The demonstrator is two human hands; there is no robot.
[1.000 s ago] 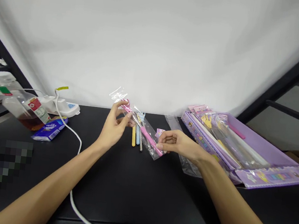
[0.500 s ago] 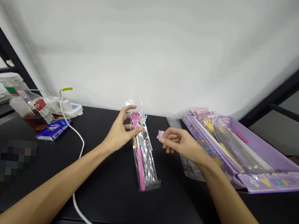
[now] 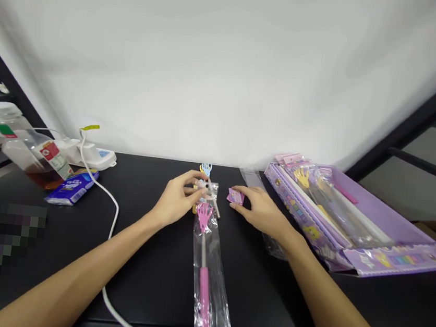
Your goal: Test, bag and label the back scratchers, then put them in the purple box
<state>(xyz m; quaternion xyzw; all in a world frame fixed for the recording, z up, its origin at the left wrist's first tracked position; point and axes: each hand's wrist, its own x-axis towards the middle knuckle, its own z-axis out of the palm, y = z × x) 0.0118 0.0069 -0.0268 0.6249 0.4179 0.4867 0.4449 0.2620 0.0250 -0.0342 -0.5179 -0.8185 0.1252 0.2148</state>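
A pink hand-shaped back scratcher (image 3: 205, 293) lies inside a long clear plastic sleeve (image 3: 221, 298), its pink hand-shaped head toward the wall. At the sleeve's upper end, my left hand (image 3: 176, 199) has its thumb and fingers closed on the clear plastic. Behind it, on the black table, rests a back scratcher with a light blue hand-shaped head (image 3: 206, 169), and a bit of yellow shows beside it. To the right, my right hand (image 3: 263, 213) pinches a small pink printed card (image 3: 235, 196) at its right edge, low over the tabletop.
On the right stands a purple display box (image 3: 377, 216) holding several bagged back scratchers. More clear plastic (image 3: 253, 178) lies beside it. To the left are a tilted jar (image 3: 41, 159), a blue packet (image 3: 73, 188), a power strip (image 3: 100, 158) and a white cable (image 3: 111, 235).
The sleeve with the pink back scratcher has slid toward me, and its lower end now leaves the view. My right hand has turned so that the pink card shows more fully.
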